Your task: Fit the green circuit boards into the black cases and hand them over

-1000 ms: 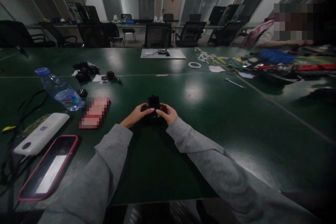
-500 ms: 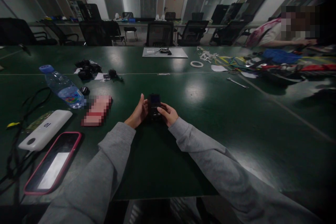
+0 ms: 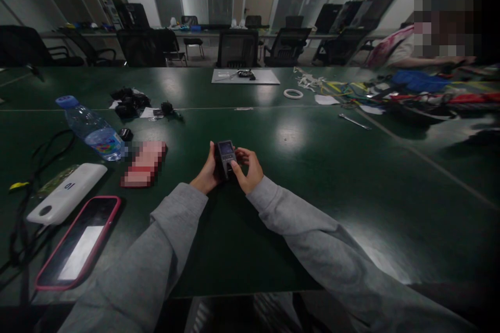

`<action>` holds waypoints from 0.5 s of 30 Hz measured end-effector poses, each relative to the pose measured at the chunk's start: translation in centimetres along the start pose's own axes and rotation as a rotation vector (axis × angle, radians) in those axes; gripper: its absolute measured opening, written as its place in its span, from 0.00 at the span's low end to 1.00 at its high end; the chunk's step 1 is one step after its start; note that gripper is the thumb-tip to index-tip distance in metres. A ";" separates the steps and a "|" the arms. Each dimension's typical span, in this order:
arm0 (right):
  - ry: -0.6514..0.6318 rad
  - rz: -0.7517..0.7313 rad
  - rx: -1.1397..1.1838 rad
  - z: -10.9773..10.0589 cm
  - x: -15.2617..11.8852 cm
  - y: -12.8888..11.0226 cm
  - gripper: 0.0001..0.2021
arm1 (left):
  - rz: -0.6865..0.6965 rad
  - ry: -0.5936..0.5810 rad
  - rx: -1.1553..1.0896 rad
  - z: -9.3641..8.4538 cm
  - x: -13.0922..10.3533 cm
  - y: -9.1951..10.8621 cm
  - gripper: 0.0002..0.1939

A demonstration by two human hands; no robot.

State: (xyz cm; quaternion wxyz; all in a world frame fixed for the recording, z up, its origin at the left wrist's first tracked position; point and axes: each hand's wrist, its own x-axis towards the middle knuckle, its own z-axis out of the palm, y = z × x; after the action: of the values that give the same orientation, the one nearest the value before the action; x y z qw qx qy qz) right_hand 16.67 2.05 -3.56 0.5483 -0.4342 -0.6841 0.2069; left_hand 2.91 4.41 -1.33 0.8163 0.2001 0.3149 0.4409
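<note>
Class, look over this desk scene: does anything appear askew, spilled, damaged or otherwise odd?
Only one thing: the water bottle lies on its side on the green table, capped, nothing spilled. Both hands hold a small dark device normally.

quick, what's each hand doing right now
Left hand: closed around the left side of the small black device.
Right hand: holding the device's right side, thumb on its front.
</note>
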 end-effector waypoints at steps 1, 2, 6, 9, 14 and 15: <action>0.015 -0.080 -0.099 -0.2 -0.1 -0.4 0.27 | 0.001 -0.015 -0.001 -0.1 0.1 0.0 0.42; 0.025 -0.143 -0.188 -0.4 -0.1 -0.7 0.29 | 0.005 -0.031 0.002 -0.1 0.1 -0.1 0.42; -0.036 -0.201 -0.405 -0.5 -0.5 -1.7 0.30 | 0.008 -0.019 0.053 -0.4 0.2 -0.3 0.42; -0.076 -0.189 -0.444 -0.2 -0.8 -1.8 0.31 | 0.004 0.019 0.091 -0.6 0.4 -0.4 0.42; -0.110 -0.174 -0.464 0.0 -1.0 -1.6 0.33 | 0.010 0.033 0.134 -0.8 0.5 -0.4 0.43; -0.138 -0.169 -0.468 0.0 -1.0 -1.6 0.34 | 0.013 0.026 0.145 -0.8 0.5 -0.5 0.44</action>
State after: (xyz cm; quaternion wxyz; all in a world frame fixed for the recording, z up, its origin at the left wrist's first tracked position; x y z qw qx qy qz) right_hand 16.08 0.38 -2.98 0.4005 -0.4752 -0.7830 0.0255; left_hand 2.85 4.66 -2.37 0.7925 0.2550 0.3555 0.4248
